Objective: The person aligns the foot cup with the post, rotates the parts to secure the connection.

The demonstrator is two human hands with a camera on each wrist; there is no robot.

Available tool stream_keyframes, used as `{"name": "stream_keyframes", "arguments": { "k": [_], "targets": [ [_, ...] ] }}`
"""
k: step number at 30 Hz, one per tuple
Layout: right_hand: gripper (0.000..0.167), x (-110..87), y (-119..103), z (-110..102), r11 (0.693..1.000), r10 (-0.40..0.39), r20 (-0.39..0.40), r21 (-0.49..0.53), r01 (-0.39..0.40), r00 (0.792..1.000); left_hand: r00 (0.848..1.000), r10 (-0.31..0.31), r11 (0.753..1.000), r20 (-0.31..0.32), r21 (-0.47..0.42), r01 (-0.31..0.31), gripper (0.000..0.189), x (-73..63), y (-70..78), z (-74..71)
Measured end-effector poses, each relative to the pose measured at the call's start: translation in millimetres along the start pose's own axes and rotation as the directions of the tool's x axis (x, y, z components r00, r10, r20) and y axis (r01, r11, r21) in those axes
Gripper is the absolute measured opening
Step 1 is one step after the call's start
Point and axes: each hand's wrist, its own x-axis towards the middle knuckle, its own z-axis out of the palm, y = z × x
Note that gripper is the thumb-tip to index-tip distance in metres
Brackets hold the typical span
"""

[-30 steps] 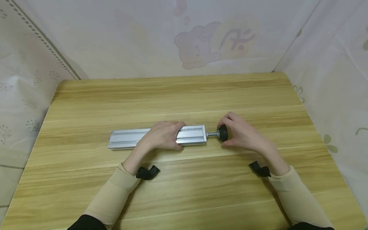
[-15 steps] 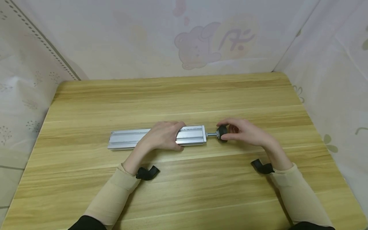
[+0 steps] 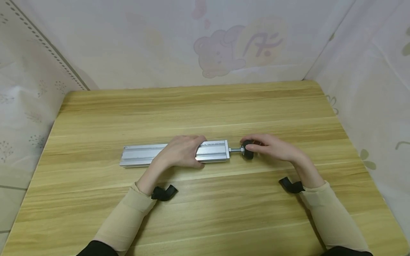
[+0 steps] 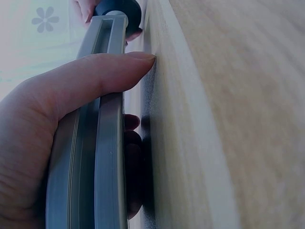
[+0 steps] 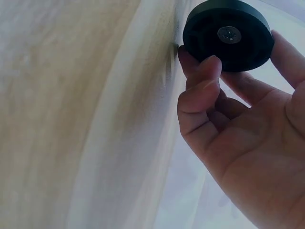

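Note:
An aluminium profile [image 3: 213, 151] with slots along its sides lies lengthwise on the wooden table. My left hand [image 3: 180, 151] grips it right of its middle, thumb on the near side and fingers over the far side. From the end plate [image 3: 227, 149] on its right end sticks a threaded rod [image 3: 236, 150] with nuts, carrying a round black levelling foot [image 3: 248, 150]. My right hand [image 3: 275, 147] holds the foot by its rim between thumb and fingers. A cross-head screw [image 5: 229, 35] shows in the foot's underside in the right wrist view.
The wooden table [image 3: 205, 213] has patterned white cloth [image 3: 144, 46] hanging behind it and at both sides. A black strap piece [image 3: 164, 192] sits at the left wrist, and a similar black piece [image 3: 291, 185] at the right.
My right hand has turned about the levelling foot, its wrist shifting slightly right and the thumb moving up over the near side. My left hand and the profile stay in place.

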Motion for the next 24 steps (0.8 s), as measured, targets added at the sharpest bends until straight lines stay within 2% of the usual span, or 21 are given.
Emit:
{"name": "stream_keyframes", "arguments": {
  "k": [4,7,9,12,16,20,24],
  "targets": [
    [0.044,-0.9,-1,0,1.0,-0.005,-0.009,-0.004,0.005,1.0,1.0,0.0,1.0,-0.003,0.0,0.0,0.067,-0.8,-1.1,0.6],
    [0.049,-3.2,-4,1,0.998,-0.045,-0.038,-0.04,0.044,0.998,1.0,0.001,1.0,-0.003,0.001,-0.001,0.067,-1.0,-1.6,0.7],
    [0.056,-4.7,-7,2,0.992,-0.088,-0.072,-0.099,0.08,0.994,1.0,0.001,1.0,-0.001,0.003,-0.001,0.068,-1.0,-1.9,0.6],
    [0.065,-7.0,-14,5,0.969,-0.141,-0.122,-0.221,0.112,0.982,1.0,0.001,1.0,0.002,0.004,-0.001,0.069,-0.7,-1.7,0.4],
    [0.067,-6.4,-21,10,0.928,-0.195,-0.161,-0.351,0.128,0.967,1.0,-0.001,1.0,0.003,0.002,0.001,0.069,-0.4,-2.0,0.2],
    [0.066,-3.5,-22,16,0.899,-0.225,-0.181,-0.418,0.132,0.957,1.0,-0.002,1.0,0.01,-0.002,0.002,0.07,-0.5,-2.7,0.3],
    [0.062,-2.4,-21,18,0.9,-0.217,-0.187,-0.418,0.122,0.958,1.0,0.001,1.0,0.011,-0.006,-0.001,0.069,-0.8,-2.8,0.6]
  ]
}}
